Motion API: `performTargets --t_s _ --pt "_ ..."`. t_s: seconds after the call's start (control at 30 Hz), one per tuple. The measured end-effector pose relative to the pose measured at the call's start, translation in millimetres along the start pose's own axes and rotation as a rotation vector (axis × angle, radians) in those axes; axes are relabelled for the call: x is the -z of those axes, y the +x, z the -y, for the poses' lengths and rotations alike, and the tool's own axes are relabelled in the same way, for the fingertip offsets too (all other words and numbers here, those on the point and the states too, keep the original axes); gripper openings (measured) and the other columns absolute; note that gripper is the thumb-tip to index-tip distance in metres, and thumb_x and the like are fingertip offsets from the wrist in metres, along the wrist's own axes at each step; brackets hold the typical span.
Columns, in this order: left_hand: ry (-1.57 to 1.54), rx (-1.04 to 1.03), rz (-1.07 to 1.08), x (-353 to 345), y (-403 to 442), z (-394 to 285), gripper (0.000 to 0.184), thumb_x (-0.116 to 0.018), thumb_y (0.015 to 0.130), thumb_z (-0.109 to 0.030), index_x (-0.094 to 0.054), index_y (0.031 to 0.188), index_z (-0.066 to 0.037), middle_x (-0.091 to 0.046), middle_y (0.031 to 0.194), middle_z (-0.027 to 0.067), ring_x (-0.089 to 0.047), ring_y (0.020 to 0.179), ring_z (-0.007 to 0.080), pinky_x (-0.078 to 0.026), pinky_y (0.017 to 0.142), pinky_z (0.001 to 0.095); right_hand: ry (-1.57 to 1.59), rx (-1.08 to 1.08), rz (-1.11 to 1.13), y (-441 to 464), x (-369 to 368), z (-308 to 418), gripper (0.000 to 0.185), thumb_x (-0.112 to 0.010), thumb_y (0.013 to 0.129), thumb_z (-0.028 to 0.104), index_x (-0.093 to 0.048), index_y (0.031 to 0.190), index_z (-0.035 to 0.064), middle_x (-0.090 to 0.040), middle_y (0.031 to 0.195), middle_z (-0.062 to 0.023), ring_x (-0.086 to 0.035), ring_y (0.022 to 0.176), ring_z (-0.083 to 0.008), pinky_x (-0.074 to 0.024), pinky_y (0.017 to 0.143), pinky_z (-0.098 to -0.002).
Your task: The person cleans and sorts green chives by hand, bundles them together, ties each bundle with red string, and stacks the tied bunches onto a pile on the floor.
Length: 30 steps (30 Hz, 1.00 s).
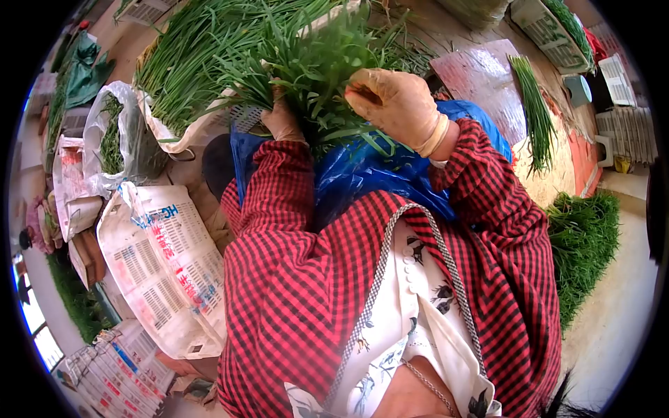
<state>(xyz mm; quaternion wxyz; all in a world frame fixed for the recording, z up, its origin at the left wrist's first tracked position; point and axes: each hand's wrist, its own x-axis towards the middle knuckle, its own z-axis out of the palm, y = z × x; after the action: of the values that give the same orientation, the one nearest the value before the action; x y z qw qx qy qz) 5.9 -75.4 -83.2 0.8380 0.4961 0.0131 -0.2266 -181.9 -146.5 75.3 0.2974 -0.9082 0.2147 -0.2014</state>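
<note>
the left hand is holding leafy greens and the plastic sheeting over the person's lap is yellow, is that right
Not quite: the plastic sheeting over the person's lap is blue, not yellow, as the head view shows. The left hand is indeed holding leafy greens.

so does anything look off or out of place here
Maybe the thin green bunch right of the silvery board: it runs past the board's edge, apart from the big heap. I see no clear damage.
</note>
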Motion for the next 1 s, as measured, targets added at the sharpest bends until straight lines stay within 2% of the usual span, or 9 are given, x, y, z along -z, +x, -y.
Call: performTargets --t_s 0.1,0.2,0.33,0.4,0.53,0.73,0.77,0.87,1.0 --pt "-0.008 0.013 -0.002 -4.0 -7.4 -5.9 0.036 -0.072 0.085 -0.025 -0.064 0.101 0.006 -0.064 0.091 0.0062 -0.060 0.075 0.0153 -0.049 0.066 0.0294 -0.047 0.029 0.017 -1.5 -2.3 -3.3 0.022 -0.062 0.086 0.026 -0.064 0.096 0.0057 -0.064 0.073 -0.0089 -0.063 0.066 -0.0263 -0.0481 0.060 -0.0358" --pt "-0.038 0.089 -0.075 -12.7 -14.0 -12.5 0.034 -0.071 0.086 -0.023 -0.063 0.102 0.007 -0.064 0.091 0.0069 -0.061 0.075 0.0161 -0.050 0.066 0.0301 0.868 -0.353 0.224 -5.3 16.6 8.0 0.021 -0.064 0.088 0.017 -0.060 0.096 -0.0019 -0.055 0.068 0.0014 -0.049 0.058 -0.0034 -0.0413 0.051 -0.0195" --pt "-0.084 0.051 0.077 8.9 10.4 10.8 0.051 -0.070 0.084 -0.036 -0.057 0.111 0.005 -0.064 0.100 0.0162 -0.063 0.079 0.0255 -0.051 0.065 0.0390 0.892 -0.339 0.132 -11.6 22.4 -2.4 0.020 -0.062 0.089 0.015 -0.060 0.102 -0.0009 -0.056 0.069 0.0013 -0.048 0.057 -0.0036 -0.0408 0.050 -0.0192" --pt "0.031 0.001 0.048 4.7 4.7 8.7 0.053 -0.071 0.083 -0.037 -0.057 0.113 0.005 -0.063 0.102 0.0168 -0.063 0.082 0.0267 -0.051 0.066 0.0398 0.641 -0.278 0.150 -13.5 13.9 -9.3 0.024 -0.065 0.089 0.016 -0.060 0.109 0.0027 -0.054 0.068 0.0035 -0.048 0.058 -0.0034 -0.0414 0.053 -0.0178" --pt "0.074 -0.022 0.027 -1.6 -4.6 0.4 0.052 -0.072 0.082 -0.037 -0.059 0.110 0.005 -0.064 0.100 0.0152 -0.062 0.081 0.0250 -0.051 0.067 0.0391 0.279 -0.180 0.137 -10.4 -1.4 -10.4 0.030 -0.066 0.085 0.027 -0.062 0.106 0.0066 -0.064 0.072 -0.0088 -0.060 0.062 -0.0188 -0.0482 0.061 -0.0319" --pt "-0.012 -0.019 0.017 -6.6 -9.3 -4.6 0.037 -0.071 0.086 -0.024 -0.063 0.103 0.007 -0.065 0.093 0.0090 -0.062 0.075 0.0184 -0.051 0.066 0.0314 0.047 0.105 0.028 -8.5 -1.9 -20.0 0.021 -0.065 0.086 0.023 -0.063 0.098 0.0055 -0.062 0.072 -0.0074 -0.060 0.063 -0.0166 -0.0484 0.059 -0.0317" --pt "-0.029 -0.020 0.018 -5.9 -7.9 -4.9 0.037 -0.071 0.086 -0.025 -0.063 0.103 0.007 -0.065 0.093 0.0093 -0.062 0.075 0.0186 -0.051 0.066 0.0314 0.044 0.103 0.028 -10.0 2.5 -17.0 0.021 -0.065 0.086 0.023 -0.063 0.098 0.0055 -0.062 0.072 -0.0074 -0.060 0.063 -0.0166 -0.0484 0.059 -0.0317" --pt "-0.056 0.005 0.002 -3.3 -4.7 -4.6 0.038 -0.071 0.086 -0.025 -0.062 0.102 0.008 -0.065 0.093 0.0098 -0.062 0.076 0.0193 -0.051 0.066 0.0319 0.801 -0.036 0.021 -14.2 27.3 3.0 0.007 -0.061 0.090 0.006 -0.063 0.095 0.0017 -0.057 0.072 0.0013 -0.055 0.066 -0.0050 -0.0454 0.055 -0.0206" --pt "0.034 0.073 -0.107 -8.9 -5.9 -12.6 0.043 -0.071 0.085 -0.024 -0.059 0.111 0.008 -0.064 0.098 0.0117 -0.062 0.080 0.0210 -0.052 0.069 0.0346 0.584 0.043 -0.083 -18.6 64.4 -12.8 0.029 -0.060 0.090 0.005 -0.058 0.119 0.0018 -0.062 0.091 -0.0015 -0.057 0.086 -0.0077 -0.0467 0.077 -0.0208"
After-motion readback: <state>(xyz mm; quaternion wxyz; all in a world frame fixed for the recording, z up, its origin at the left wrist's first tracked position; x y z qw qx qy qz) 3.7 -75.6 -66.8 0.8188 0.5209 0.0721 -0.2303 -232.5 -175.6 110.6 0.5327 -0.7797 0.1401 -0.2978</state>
